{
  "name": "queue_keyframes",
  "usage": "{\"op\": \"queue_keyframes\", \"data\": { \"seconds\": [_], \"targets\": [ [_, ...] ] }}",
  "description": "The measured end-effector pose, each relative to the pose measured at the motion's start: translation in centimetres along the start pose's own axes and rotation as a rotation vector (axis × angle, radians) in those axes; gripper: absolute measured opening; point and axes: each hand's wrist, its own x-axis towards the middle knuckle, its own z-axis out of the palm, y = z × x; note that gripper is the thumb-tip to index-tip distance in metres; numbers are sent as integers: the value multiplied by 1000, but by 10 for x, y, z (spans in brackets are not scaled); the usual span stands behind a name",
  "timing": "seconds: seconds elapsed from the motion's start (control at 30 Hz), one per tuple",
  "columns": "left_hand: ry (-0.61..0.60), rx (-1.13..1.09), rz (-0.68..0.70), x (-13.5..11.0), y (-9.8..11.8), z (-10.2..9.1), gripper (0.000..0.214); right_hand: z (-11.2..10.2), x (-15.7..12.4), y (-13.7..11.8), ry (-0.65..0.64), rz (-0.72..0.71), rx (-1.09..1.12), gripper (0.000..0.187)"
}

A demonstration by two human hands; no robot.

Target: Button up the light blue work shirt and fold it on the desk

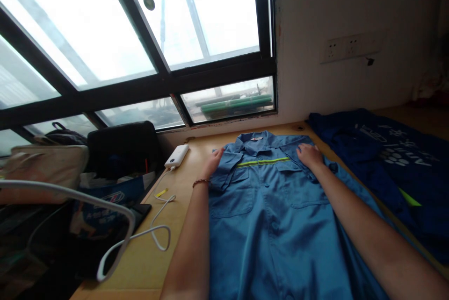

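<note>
A blue work shirt (270, 206) with a yellow-green reflective stripe lies face up and buttoned on a wooden table (150, 262), collar toward the window. My left hand (213, 161) rests flat on the shirt's left shoulder, fingers stretched out; a bead bracelet circles that wrist. My right hand (308, 154) lies flat on the right shoulder, fingers spread. Neither hand holds anything.
A darker blue garment (386, 164) with white print lies to the right. A white power bank (177, 155) with a white cable (157, 230) sits left of the shirt. Black and beige bags (119, 146) crowd the left edge under the window. A wall socket (351, 47) is above.
</note>
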Motion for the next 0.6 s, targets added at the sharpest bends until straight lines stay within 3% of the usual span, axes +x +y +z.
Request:
{"op": "queue_keyframes", "data": {
  "seconds": [0.13,0.27,0.4,0.47,0.53,0.6],
  "targets": [
    [-15,384,-61,-4,-17,37,51,3,0,-6,-69,-51,4,42],
    [-45,619,-74,-7,-27,50,60,7,1,-9,-180,-69,76,48],
    [-72,576,-64,0,-29,43,67,2,7,-6,-124,-14,226,42],
    [58,516,-102,6,-33,33,69,-5,17,4,-92,73,293,37],
    [263,454,-233,13,-37,19,65,-15,30,22,-79,201,304,37],
    [338,354,-384,20,-42,2,50,-24,44,41,-104,320,301,37]
  ]
}}
